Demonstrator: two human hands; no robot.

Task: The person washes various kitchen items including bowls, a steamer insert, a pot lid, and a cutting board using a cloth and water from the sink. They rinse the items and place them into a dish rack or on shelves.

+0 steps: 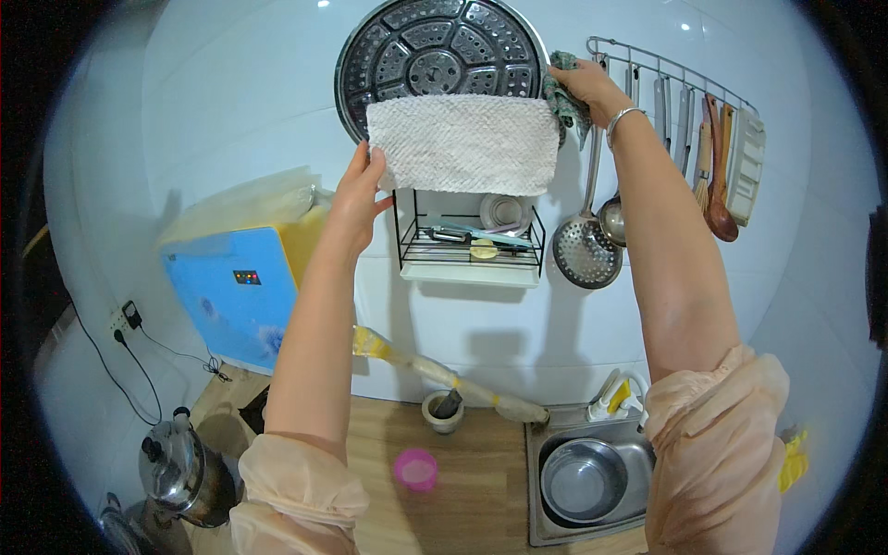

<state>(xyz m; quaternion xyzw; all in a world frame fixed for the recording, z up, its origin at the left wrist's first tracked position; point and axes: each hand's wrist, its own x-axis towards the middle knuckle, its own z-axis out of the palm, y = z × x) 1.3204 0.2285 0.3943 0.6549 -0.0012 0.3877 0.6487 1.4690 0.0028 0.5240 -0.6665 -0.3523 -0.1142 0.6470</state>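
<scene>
A white textured towel [465, 142] hangs over the wire rack, in front of the lower part of a dark perforated steamer tray [433, 52]. My left hand [357, 201] is at the towel's left edge, thumb in front and fingers partly hidden, apparently pinching it. Higher up, at the tray's right rim, my right hand [590, 87] grips a bunched green patterned cloth [565, 100]. That cloth hangs just beside the towel's right edge. Below the towel, the black wire rack [399, 236] holds small utensils and a round clear container [505, 214].
Knives, spoons and a skimmer [588, 253] hang from a wall rail [683, 73] at right. A blue box-shaped appliance [225, 298] is at left, above a metal pot [177, 472]. Below are a mortar [442, 422], a pink cup [416, 470] and a sink [538, 531] holding a metal basin [584, 480].
</scene>
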